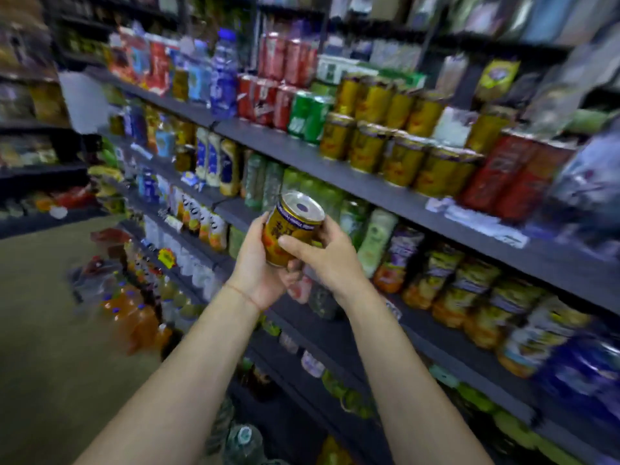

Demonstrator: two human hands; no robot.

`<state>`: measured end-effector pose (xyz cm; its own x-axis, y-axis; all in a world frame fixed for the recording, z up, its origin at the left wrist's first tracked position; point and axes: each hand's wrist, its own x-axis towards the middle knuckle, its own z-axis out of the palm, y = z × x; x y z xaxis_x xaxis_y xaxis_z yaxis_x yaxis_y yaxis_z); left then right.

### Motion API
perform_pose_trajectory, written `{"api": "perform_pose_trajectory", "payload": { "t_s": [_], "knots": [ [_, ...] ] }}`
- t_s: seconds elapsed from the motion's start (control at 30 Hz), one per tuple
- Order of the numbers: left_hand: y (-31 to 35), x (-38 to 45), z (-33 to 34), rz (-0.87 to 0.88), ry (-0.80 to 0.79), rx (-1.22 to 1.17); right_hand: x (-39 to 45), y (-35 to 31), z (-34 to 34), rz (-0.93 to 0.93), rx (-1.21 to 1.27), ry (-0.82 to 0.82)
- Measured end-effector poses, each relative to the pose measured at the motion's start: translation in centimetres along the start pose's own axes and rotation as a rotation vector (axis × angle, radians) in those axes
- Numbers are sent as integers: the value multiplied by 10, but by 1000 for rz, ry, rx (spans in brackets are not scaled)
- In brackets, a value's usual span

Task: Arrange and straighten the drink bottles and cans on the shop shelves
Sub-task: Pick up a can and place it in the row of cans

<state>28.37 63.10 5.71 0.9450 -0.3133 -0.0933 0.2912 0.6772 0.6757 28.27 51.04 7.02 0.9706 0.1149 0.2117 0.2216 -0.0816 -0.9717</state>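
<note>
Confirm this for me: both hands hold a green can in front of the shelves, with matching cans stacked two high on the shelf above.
Not quite. The can is yellow, not green, as the head view shows. The rest stands: the left hand and right hand both hold it in front of the shelves, and matching yellow cans sit stacked two high on the shelf above.

Both bare forearms reach forward and up, converging at chest height. The left hand cups upward, its palm and curled fingers wrapped round the lower side of a yellow metal drink can. The right hand grips the can's other side, thumb laid across its front.
</note>
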Motion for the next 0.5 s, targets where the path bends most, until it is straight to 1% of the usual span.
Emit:
{"api": "perform_pose_trajectory", "payload": {
  "t_s": [0.07, 0.17, 0.23, 0.37, 0.5],
  "knots": [
    [-8, 1, 38, -16, -57, 94, -13, -27, -32, -49, -46, 75],
    [-16, 8, 89, 2, -1, 308, -22, -61, -80, -143, -122, 185],
    [-19, 19, 120, 87, 52, 471, -26, -81, -110, -186, -183, 276],
    [-29, 53, 171, 281, 108, 624, -17, -102, -173, -253, -284, 463],
    [-34, 94, 200, 489, 159, 824, 11, -121, -218, -310, -337, 540]
  ]
}}
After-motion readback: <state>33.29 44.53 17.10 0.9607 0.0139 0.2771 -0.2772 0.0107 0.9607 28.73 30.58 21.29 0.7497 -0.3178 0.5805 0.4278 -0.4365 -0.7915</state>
